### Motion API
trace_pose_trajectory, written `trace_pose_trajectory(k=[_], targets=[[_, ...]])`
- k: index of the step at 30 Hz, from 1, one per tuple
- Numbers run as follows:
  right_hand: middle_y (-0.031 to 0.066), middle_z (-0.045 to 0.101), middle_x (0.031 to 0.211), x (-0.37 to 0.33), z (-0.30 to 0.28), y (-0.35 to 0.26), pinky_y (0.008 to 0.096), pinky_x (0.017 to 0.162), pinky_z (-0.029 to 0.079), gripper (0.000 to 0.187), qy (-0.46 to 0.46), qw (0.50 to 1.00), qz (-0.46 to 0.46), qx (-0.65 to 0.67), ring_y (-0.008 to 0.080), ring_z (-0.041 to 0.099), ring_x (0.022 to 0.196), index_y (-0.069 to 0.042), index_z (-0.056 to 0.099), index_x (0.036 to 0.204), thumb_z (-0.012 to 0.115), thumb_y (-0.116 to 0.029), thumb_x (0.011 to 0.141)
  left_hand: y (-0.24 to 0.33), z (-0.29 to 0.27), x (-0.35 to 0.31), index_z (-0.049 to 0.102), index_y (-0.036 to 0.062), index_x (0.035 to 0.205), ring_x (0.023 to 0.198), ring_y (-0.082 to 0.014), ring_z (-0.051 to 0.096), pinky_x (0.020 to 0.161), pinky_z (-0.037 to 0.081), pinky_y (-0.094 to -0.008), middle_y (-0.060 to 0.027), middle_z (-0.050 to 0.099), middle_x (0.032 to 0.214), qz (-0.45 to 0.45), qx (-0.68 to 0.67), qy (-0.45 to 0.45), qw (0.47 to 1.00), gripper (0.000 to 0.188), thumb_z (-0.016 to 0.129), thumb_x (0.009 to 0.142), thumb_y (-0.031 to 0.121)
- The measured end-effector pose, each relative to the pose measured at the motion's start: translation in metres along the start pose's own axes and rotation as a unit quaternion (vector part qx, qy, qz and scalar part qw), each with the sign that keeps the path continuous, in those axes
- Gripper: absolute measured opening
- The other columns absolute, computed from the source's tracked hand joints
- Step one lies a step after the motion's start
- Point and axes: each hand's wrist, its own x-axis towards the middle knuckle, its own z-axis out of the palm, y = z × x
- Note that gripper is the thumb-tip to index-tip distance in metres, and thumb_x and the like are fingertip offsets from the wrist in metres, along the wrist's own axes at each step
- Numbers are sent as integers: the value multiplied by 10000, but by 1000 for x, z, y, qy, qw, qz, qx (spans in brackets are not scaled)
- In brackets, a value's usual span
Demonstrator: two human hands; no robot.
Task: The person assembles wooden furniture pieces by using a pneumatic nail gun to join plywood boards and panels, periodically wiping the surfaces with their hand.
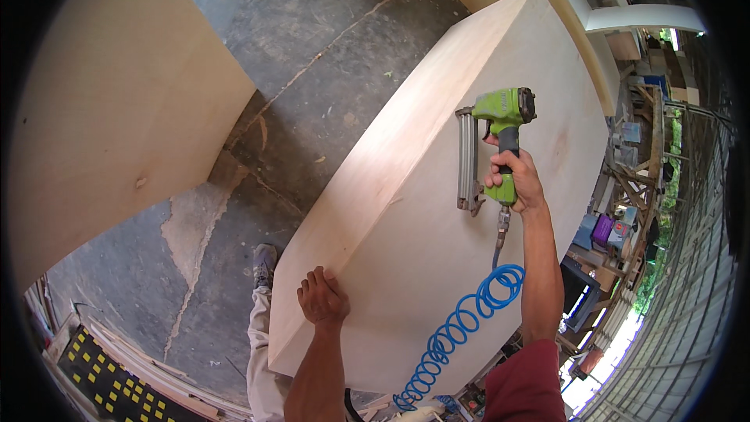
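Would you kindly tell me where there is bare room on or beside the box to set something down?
The box has bare wood between the nail gun and its far end, and between the nail gun and left hand. Much floor between box and panel is bare too. It is crowded around the right hand and along the hose.

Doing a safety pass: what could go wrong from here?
The left hand sits on the wooden box's edge; a stray fastener from the green nail gun in the right hand might strike it. The blue coiled hose, stretching beside the right forearm, could snag.
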Motion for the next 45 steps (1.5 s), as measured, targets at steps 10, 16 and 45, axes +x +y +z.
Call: trace_pose_trajectory(k=[10,16,45], targets=[[52,521,685,-4,0,1,333,544,508,448,5,1000,9,-3,132,532,505,38,502,1296,597,-63,869,8,1,7,604,36,1093,908,-356,601,824,434,-469,-156,632,982,0,-15,4,1000,409,313,1050,320],[47,518,670,-11,7,5,337,545,509,480,-16,999,26,10,133,534,501,53,487,1324,576,-38,861,24,-10,15,610,39,1101,950,-363,606,855,440,-480,-156,643,1025,-17,-3,-20,1000,415,305,1051,316],[50,523,685,-28,16,12,333,552,488,521,-27,997,69,6,145,519,496,75,472,1348,591,4,846,58,-9,44,605,37,1090,912,-347,601,832,434,-459,-154,632,984,-10,-1,-14,1000,384,334,1046,306]])
